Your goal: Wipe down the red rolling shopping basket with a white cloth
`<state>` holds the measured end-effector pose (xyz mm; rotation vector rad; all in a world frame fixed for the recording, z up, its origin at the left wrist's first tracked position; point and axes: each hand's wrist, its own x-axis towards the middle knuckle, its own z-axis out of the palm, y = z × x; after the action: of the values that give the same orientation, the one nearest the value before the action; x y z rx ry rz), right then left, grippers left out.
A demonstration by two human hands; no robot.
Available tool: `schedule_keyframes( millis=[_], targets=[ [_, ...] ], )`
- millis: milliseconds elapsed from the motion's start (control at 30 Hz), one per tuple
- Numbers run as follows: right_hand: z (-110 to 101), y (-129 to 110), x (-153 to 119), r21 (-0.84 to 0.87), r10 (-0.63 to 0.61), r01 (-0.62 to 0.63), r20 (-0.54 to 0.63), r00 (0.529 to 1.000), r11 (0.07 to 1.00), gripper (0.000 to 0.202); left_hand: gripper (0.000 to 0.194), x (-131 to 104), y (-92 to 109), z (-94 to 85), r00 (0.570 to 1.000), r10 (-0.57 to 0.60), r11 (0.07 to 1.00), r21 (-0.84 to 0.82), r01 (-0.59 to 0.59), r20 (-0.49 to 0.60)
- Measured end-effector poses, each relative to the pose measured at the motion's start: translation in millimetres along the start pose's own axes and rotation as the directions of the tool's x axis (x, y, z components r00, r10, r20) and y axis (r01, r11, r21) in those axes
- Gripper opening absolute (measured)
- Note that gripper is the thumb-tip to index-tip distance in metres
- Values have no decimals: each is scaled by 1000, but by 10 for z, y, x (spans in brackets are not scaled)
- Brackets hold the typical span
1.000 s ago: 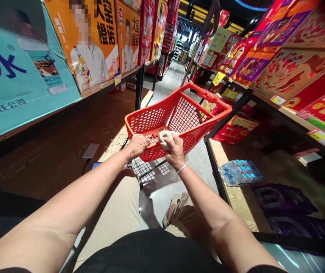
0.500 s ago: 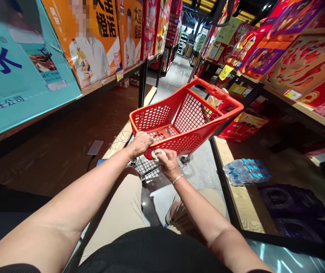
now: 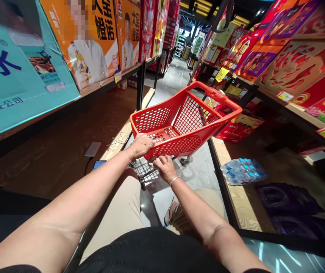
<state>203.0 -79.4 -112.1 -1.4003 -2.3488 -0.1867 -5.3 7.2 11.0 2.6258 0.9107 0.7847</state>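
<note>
A red plastic shopping cart [image 3: 183,146] with a lattice basket stands in front of me, its handle turned to the far right. My left hand [image 3: 141,146] is closed over the near rim of the basket, thumb along the edge. Just below and to the right, my right hand [image 3: 165,168] presses against the lower outer wall of the basket with its fingers curled. A pale crumpled cloth was in those fingers a moment ago; now the hand hides nearly all of it. Inside the basket I see only the lattice floor.
Stacked drink cartons [image 3: 94,45] fill the left shelf, above a phone [image 3: 99,164] and a white flat device [image 3: 92,149]. On the right low shelf lies a shrink-wrapped bottle pack [image 3: 243,171]. Red gift boxes [image 3: 290,64] stand above it. The aisle floor [image 3: 176,72] runs on beyond the cart.
My right hand has moved slightly down and left along the basket's wall, turning so the pale cloth is hidden. My left hand keeps its hold on the rim.
</note>
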Motion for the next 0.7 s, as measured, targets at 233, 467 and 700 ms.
schedule_keyframes(
  millis=[233,467,700],
  targets=[
    [-835,804,255,30,326,-352,-458,827,935,25,52,-14,56,3,1000,-9,1000,5,9,-4],
    [-390,201,79,14,232,-233,-176,957,972,44,55,-25,58,49,1000,-1,1000,4,2,-25],
    [-918,-195,330,-8,-2,0,-227,974,1000,35,56,-58,43,51,1000,-9,999,-41,9,-5]
  ],
)
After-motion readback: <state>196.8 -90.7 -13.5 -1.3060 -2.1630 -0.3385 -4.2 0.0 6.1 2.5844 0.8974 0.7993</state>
